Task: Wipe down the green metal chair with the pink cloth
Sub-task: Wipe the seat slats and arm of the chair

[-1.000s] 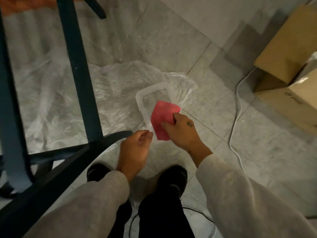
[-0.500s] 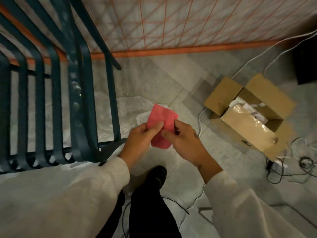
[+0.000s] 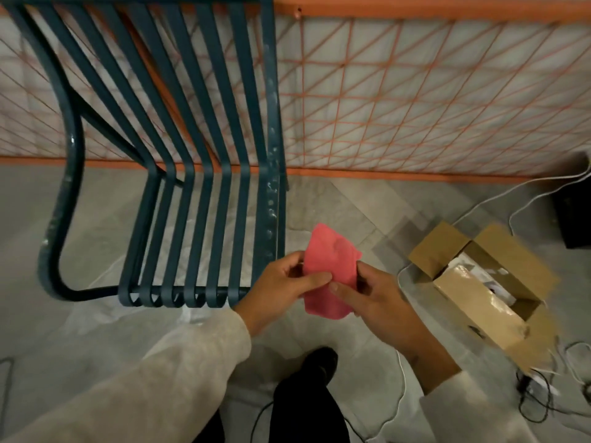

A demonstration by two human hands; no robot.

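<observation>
The green metal chair stands at the left and centre, its slatted back rising to the top of the view and its slatted seat ending near my hands. White specks dot its right-hand rail. The pink cloth is held folded just right of the seat's front corner. My left hand pinches the cloth's left edge between thumb and fingers. My right hand grips its right side. Both hands hover apart from the chair, a short way off its right rail.
An orange wire-mesh panel leans along the back. An open cardboard box sits on the tiled floor at the right, with white and black cables around it. Clear plastic sheeting lies under the chair. My dark shoe is below.
My head has lifted, so the chair's back and mesh panel came into view. My left hand joined the right on the cloth, and both raised it from the plastic tub.
</observation>
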